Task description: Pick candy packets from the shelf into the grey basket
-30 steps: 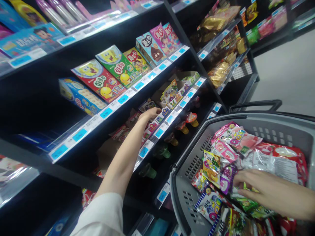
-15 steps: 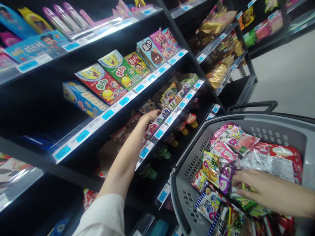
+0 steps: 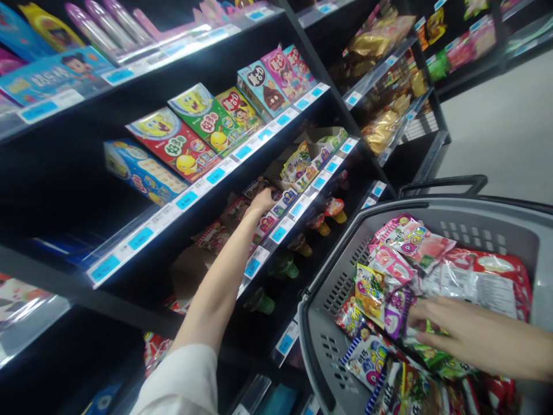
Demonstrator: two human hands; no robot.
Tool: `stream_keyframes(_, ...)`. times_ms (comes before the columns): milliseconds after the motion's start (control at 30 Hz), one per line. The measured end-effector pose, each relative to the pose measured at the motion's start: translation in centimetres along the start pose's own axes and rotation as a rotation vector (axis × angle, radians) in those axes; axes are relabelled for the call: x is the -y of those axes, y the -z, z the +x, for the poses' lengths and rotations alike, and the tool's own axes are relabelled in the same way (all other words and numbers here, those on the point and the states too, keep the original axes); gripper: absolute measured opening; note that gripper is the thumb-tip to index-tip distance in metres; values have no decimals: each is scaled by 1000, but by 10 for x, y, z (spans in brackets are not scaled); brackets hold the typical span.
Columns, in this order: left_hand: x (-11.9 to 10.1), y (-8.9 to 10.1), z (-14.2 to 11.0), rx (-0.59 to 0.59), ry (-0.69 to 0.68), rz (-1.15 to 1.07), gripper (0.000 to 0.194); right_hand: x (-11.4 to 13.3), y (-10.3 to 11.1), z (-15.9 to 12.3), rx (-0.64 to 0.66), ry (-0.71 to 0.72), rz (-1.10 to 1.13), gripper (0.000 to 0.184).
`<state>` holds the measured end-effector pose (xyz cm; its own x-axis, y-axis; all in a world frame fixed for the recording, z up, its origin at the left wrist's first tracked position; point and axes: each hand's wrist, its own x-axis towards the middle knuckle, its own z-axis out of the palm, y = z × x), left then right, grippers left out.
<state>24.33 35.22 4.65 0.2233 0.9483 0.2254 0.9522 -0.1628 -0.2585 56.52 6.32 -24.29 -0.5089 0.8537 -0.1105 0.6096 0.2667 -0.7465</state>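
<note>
My left hand (image 3: 262,200) reaches into a low display box on the shelf, its fingers bent over a dark gummy candy packet (image 3: 253,187) with a striped edge. The fingertips are partly hidden there. Inside the grey shopping basket (image 3: 334,262), my right hand (image 3: 436,325) has curled fingers, with a green candy packet (image 3: 440,360) showing between and below the thumb and fingers. Beside these fingertips lie a purple packet (image 3: 396,311) and a yellow packet (image 3: 370,294). A pink packet (image 3: 417,245) rests farther back in the basket.
Price-tagged shelf edges (image 3: 216,176) slope across the view, just above my left arm. Biscuit boxes (image 3: 173,144) stand on the upper shelf. Jelly cups (image 3: 334,208) hang below the box row. The basket's black handle (image 3: 444,185) lies toward the aisle floor (image 3: 496,121).
My left hand has shifted slightly left and its fingers have bent deeper over the packet in the box. The right hand and basket look the same. The view has moved a little.
</note>
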Motion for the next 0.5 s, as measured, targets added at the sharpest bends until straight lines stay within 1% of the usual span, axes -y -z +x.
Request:
stream_keyframes(133, -1, 1, -1, 25, -8, 1, 71, 1, 1, -2, 17, 12, -11, 45)
stream_keyframes(233, -2, 2, -4, -3, -8, -5, 65, 0, 2, -2, 31, 18, -10, 45)
stream_keyframes(367, -7, 8, -11, -96, 18, -26, 41, 2, 4, -1, 32, 21, -44, 41)
stream_keyframes(433, -13, 14, -18, -157, 41, -43, 38, 6, 6, -2, 26, 30, -78, 38)
stream_keyframes(500, -22, 22, -28, -235, 60, -70, 40, 13, 10, -4, 46, 44, -126, 36)
